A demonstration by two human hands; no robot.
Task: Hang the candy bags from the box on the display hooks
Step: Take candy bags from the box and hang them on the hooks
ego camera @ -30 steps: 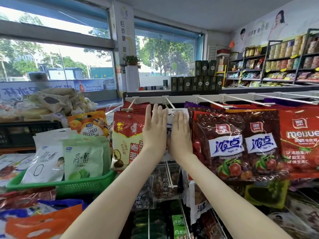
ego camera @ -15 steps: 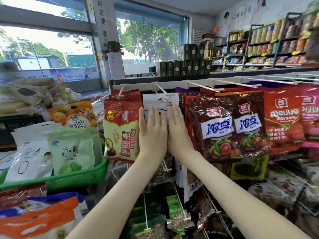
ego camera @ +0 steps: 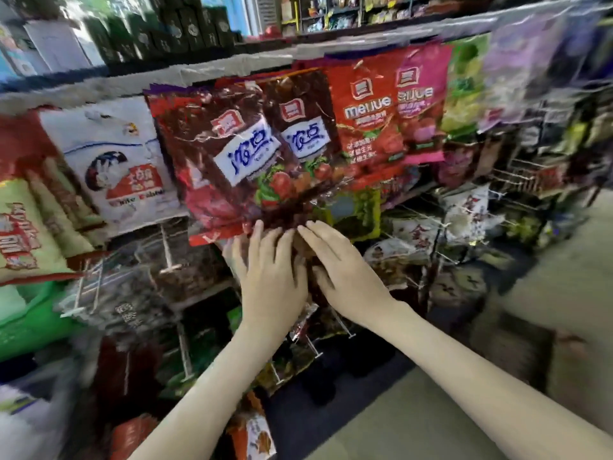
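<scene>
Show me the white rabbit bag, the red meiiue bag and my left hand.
white rabbit bag (ego camera: 112, 134): head view, white front above the rabbit.
red meiiue bag (ego camera: 366, 127): head view, front just under the lettering.
left hand (ego camera: 272, 280): head view, back of the hand.

Blocked across the upper frame by overlapping hung bags: white candy bag (ego camera: 116, 161) at left, dark red candy bags (ego camera: 232, 154) in the middle, red meiiue bag (ego camera: 365, 111) to their right. Crowded below centre by jutting wire hooks (ego camera: 167, 249). Hemmed at lower left by a green basket (ego camera: 33, 327). Open only over bare floor (ego camera: 398, 426), lower right.
</scene>
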